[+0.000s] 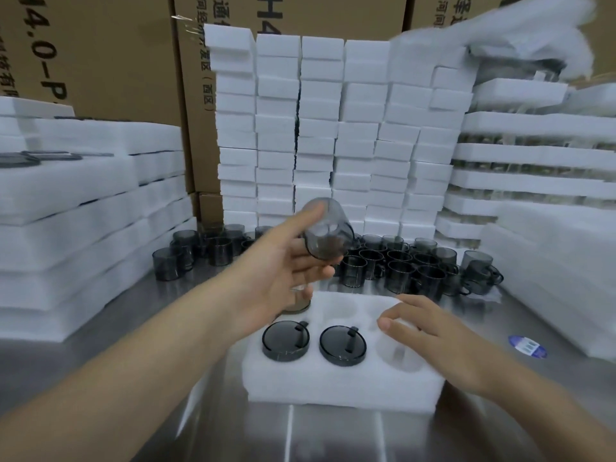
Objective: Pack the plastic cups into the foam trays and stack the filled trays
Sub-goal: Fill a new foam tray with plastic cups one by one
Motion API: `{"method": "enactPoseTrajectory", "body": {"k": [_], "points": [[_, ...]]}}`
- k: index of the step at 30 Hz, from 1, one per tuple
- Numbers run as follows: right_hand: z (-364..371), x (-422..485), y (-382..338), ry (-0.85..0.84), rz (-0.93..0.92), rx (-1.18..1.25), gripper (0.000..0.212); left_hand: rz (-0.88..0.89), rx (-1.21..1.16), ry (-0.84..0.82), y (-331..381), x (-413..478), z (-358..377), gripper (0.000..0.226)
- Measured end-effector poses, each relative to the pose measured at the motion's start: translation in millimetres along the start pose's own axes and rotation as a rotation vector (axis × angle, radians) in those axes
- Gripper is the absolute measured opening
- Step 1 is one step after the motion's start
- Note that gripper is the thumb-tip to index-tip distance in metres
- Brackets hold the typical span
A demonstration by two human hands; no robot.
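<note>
A white foam tray (343, 388) with round pockets lies on the steel table in front of me. Two dark smoked cups sit upside down in its near pockets, one at the left (285, 341) and one in the middle (342, 345). My left hand (283, 278) holds another smoked cup (328, 235) tilted in the air above the tray's far left corner. My right hand (430, 338) rests on the tray's right side with loosely bent fingers, holding nothing. Several loose cups (400, 265) stand in a cluster behind the tray.
Tall columns of white foam blocks (320, 128) form a wall behind the cups, with cardboard boxes (100, 55) behind them. Stacked foam trays stand at the left (83, 201) and filled trays at the right (533, 155). A blue sticker (527, 345) lies on the table.
</note>
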State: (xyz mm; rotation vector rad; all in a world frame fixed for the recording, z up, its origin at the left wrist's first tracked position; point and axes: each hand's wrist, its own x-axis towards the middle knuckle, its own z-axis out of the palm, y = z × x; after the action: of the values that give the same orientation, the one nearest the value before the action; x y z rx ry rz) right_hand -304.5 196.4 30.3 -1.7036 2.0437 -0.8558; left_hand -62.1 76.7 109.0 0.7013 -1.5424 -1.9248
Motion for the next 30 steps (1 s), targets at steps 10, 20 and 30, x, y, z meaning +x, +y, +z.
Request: {"method": "enactPoseTrajectory", "body": {"k": [10,20,30], "points": [[-2,-1,-5,0.089,-0.038,-0.113,0.047,0.178,0.179,0.048,-45,19,9,0.053],[23,-17,-56,0.646,-0.582,-0.289,0.074,0.331,0.305,0.095,-47,9,16,0.054],[13,-11,-47,0.808,-0.595,-0.438,0.055,0.334,0.339,0.044,-51,14,12,0.049]]}}
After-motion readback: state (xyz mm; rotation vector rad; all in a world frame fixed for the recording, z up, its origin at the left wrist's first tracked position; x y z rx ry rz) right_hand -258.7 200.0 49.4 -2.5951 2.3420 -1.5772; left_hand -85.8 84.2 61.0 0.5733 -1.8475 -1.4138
